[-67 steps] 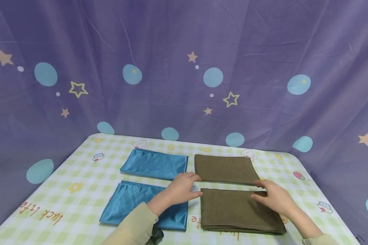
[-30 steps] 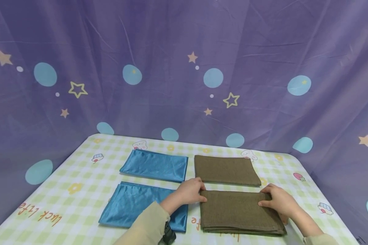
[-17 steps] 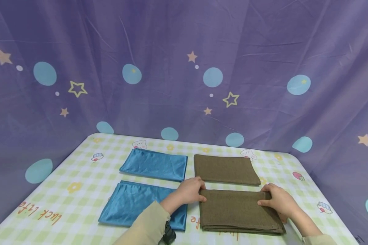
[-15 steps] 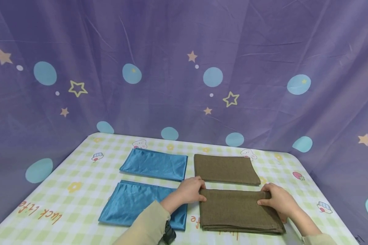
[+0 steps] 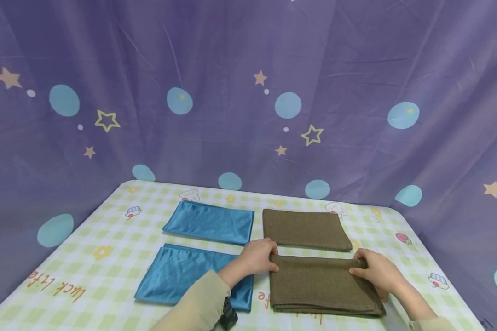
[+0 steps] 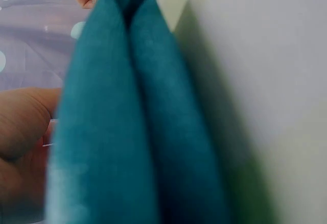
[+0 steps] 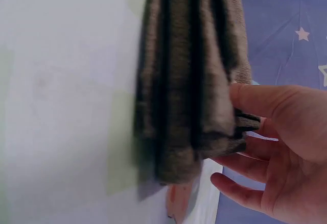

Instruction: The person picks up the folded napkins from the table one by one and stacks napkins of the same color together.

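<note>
Two folded brown cloths lie on the right: a near brown cloth (image 5: pixel 323 285) and a far brown cloth (image 5: pixel 304 230). My left hand (image 5: pixel 254 257) pinches the near brown cloth at its far left corner, thumb on top. At its far right corner my right hand (image 5: pixel 377 271) pinches the same cloth; the right wrist view shows the thumb against its layered folds (image 7: pixel 199 81). On the left are a near shiny blue cloth (image 5: pixel 182 276), partly covered by my left forearm, and a far blue cloth (image 5: pixel 211 223). A blue fold (image 6: pixel 117 106) fills much of the left wrist view.
The table has a green-and-white checked cover (image 5: pixel 107 276) with printed motifs. A purple curtain (image 5: pixel 240 59) with stars and dots hangs behind and at both sides. My left wrist wears a black band (image 5: pixel 228 316).
From near the gap between the cloths, my left hand has moved right and down onto the near brown cloth's corner. My right hand has settled on the opposite corner. The cloths look almost unmoved.
</note>
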Available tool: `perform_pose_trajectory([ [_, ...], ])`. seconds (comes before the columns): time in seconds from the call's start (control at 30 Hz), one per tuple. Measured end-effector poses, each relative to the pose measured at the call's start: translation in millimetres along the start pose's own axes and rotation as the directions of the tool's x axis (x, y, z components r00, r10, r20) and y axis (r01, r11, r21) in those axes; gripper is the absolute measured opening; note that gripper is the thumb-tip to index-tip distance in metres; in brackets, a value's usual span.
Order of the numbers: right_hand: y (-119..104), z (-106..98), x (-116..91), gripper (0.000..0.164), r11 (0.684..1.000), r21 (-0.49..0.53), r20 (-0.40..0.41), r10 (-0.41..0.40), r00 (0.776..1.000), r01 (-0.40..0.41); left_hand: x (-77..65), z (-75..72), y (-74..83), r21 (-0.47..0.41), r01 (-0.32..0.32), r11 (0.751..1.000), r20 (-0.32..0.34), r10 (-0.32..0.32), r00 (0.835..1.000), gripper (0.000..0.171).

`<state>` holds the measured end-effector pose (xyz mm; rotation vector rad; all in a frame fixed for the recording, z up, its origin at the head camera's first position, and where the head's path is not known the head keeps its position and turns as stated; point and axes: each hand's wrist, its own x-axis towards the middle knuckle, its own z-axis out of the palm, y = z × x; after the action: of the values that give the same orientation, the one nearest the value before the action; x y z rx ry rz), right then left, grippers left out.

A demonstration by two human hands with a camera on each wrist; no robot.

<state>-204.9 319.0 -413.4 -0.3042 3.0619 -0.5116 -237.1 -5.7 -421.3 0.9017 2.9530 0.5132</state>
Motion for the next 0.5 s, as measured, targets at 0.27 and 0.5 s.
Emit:
perform_pose_trajectory([
  [0.27,-1.8,-6.8,-2.3,0.014,0.999,0.019,0.028,-0.050,0.998,0.049,2.3,-2.4,-0.6,-0.028,0.004,1.000,0.013,-0.003,1.000,0.024],
  [0.5,-2.9,-13.3,-0.5,0.006,0.995,0.044,0.003,-0.090,0.996,0.090,3.9,-6.7,-2.0,-0.092,0.018,0.996,0.029,-0.016,0.999,0.018],
])
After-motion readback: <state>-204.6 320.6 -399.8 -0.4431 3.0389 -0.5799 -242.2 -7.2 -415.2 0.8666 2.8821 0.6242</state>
